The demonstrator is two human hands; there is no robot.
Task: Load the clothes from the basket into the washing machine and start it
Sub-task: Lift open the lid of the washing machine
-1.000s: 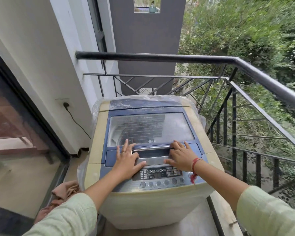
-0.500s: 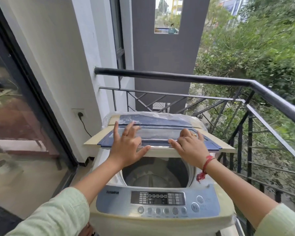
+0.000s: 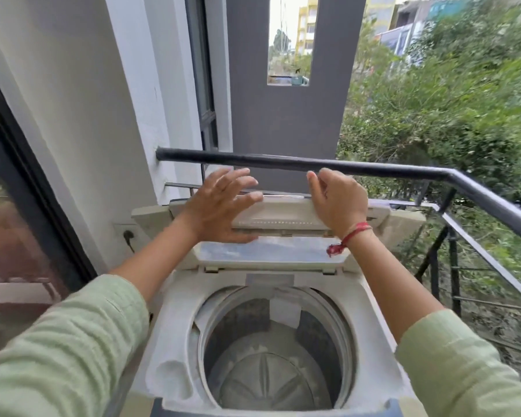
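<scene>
Since the lid (image 3: pixel 283 216) is folded up behind the open washing machine (image 3: pixel 175 326), seat it back firmly: left hand (image 3: pixel 220 206) fingers splayed on it, right hand (image 3: pixel 339 203) fingers curled, grip unclear. No basket visible.

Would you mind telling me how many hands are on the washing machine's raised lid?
2. The left hand presses flat on the left of the lid; the right hand curls over its top edge, further right. No other hand shows.
</scene>
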